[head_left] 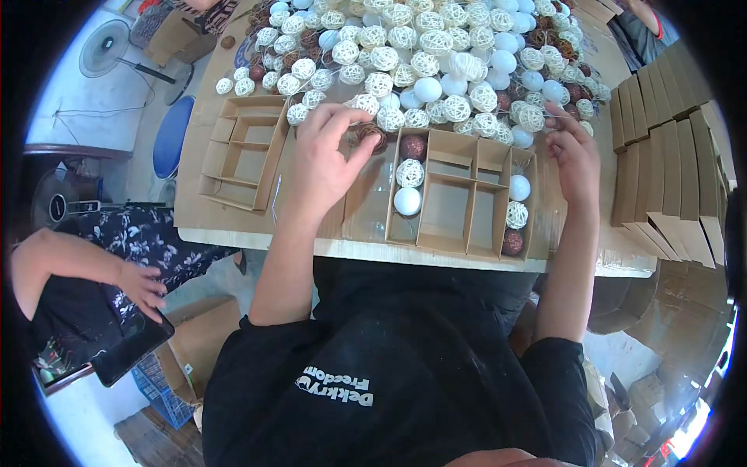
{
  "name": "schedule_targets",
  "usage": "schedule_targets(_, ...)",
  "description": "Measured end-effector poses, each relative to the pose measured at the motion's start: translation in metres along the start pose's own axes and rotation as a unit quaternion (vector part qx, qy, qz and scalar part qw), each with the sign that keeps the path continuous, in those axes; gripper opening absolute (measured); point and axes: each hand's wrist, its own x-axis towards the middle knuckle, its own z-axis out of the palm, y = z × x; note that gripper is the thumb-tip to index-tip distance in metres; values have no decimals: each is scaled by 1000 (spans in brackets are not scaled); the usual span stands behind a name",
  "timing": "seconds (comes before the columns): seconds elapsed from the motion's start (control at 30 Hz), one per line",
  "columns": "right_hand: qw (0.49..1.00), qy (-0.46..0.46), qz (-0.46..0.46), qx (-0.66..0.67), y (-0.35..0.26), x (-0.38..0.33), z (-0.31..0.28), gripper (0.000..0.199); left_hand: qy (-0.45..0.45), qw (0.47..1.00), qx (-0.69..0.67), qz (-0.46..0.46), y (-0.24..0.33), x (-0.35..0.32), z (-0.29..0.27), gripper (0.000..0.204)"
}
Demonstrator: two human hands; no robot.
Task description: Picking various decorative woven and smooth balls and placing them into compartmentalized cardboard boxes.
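My left hand (327, 156) is closed, thumb and fingers around a brown wicker ball (371, 138) above the table, just left of a divided cardboard box (445, 208). In the box's left column sit a brown ball (413, 147), a white wicker ball (410, 173) and a smooth white ball (407, 201). Its right column holds a pale smooth ball (519, 187), a cream wicker ball (517, 213) and a dark brown ball (512, 242). My right hand (574, 152) is raised beyond the box's right side, fingers curled beside the pile; what they pinch is too small to make out.
A large pile of strung balls (436, 62) covers the table's far part. Another divided cardboard box (247, 152) lies at left. Folded cardboard boxes (661, 171) stack at right. A person's arm (78, 261) is at lower left, near a blue stool (173, 138) and a fan (105, 48).
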Motion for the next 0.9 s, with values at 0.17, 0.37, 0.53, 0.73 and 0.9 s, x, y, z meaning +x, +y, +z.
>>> schedule_targets(0.17, 996, 68, 55, -27, -1, -7, -10, 50, -70, 996, -31, -38, 4, -8, 5, 34)
schedule_targets(0.37, 862, 220, -195, -414, 4, -1, -2, 37, -32, 998, -35, -32, -2, -12, 16, 39)
schedule_targets(0.53, 916, 195, -185, -296, -9, 7, -5, 41, -53, 998, -26, -28, -7, -14, 0, 40)
schedule_targets(0.73, 737, 235, -362, -520, -38, 22, -21, 34, -17, 997, -68, -29, -12, -26, 2, 35)
schedule_targets(0.9, 761, 210, -321, -524, -58, 50, -18, 30, 105, 986, -128, -10, -31, -35, 19, 29)
